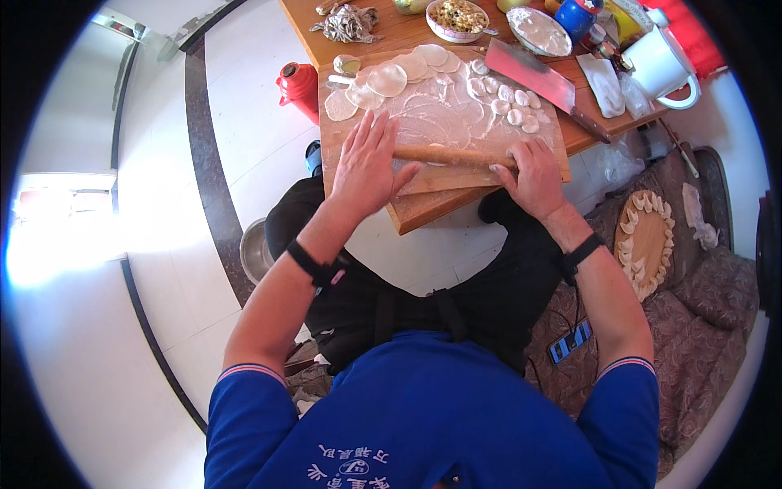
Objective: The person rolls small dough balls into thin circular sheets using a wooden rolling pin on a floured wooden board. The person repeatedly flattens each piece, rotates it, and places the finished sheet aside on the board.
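A wooden rolling pin lies across the near part of a floured wooden board. My left hand rests flat on its left end, fingers stretched and thumb apart. At the other end, my right hand has its fingers bent over the pin. A small piece of dough shows partly under the pin; the rest of it is hidden. Several thin round dough wrappers overlap along the board's far left side. Small flattened dough pieces are grouped at the far right of the board.
A cleaver lies over the board's right edge, its handle past it. Behind stand a bowl of filling, a dish of flour and a white enamel pitcher. Dumplings on a round board rest on the sofa at right.
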Demonstrator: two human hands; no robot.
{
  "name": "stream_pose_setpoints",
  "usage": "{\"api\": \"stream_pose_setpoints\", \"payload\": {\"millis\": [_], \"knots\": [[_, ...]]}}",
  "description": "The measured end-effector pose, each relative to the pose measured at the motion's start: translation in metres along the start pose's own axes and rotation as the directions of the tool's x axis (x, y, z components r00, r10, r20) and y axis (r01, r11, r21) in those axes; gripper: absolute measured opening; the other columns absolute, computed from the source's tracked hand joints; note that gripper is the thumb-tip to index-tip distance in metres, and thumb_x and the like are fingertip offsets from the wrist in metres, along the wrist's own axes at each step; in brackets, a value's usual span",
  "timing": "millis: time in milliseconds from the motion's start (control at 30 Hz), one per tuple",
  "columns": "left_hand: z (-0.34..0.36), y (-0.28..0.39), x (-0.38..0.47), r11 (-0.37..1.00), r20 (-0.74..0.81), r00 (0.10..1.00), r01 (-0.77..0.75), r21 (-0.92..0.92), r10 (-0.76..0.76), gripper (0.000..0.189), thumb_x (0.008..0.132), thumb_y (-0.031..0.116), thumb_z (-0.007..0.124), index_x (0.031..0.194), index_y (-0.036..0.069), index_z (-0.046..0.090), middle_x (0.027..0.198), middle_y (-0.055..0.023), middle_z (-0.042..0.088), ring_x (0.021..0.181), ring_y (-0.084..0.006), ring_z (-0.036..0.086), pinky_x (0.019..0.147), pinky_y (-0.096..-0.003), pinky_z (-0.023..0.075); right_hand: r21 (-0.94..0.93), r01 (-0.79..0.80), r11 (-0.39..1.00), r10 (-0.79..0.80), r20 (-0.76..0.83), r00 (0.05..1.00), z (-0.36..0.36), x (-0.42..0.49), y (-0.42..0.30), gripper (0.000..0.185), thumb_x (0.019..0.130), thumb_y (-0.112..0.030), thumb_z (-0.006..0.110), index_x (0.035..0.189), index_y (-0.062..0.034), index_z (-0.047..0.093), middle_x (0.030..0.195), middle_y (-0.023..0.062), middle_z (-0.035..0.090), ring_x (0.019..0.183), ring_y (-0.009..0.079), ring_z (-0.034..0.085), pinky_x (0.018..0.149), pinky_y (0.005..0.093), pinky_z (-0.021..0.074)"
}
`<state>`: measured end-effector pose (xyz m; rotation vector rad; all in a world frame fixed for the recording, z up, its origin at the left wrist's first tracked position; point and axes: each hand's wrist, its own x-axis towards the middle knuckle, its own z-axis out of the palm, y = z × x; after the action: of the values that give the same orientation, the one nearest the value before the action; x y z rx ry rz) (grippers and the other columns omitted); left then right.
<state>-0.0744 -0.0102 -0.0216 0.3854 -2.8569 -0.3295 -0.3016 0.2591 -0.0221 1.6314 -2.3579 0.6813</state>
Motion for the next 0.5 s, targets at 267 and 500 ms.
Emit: {"api": "stream_pose_setpoints", "payload": {"millis": [267,500], "knots": [[-0.002,0.002,-0.005,1.000,0.039,0.999,-0.013,-0.008,0.014,0.090,0.109,0.061,0.063,0.169,-0.004,0.045,0.179,-0.0284,0.038,0.170,-0.0464,0.029,0.139,-0.0552,0.0244,-0.031,0.002,1.000,-0.002,0.015,1.000,-0.004,-0.010,-0.005,0.040,0.090,-0.031,0.088,0.107,-0.0024,0.065,0.106,0.0186,0.067,0.103,0.0419,0.065,0.093,0.0522,0.0549],[-0.001,0.003,0.002,0.999,0.055,0.998,0.017,-0.030,-0.015,0.094,0.107,0.063,0.065,0.169,-0.005,0.043,0.176,-0.0286,0.043,0.169,-0.0447,0.032,0.139,-0.0545,0.0243,-0.060,0.022,0.998,-0.022,0.010,1.000,-0.005,-0.002,-0.008,0.037,0.088,-0.027,0.088,0.107,-0.0048,0.065,0.108,0.0173,0.066,0.108,0.0409,0.064,0.096,0.0513,0.0545]]}}
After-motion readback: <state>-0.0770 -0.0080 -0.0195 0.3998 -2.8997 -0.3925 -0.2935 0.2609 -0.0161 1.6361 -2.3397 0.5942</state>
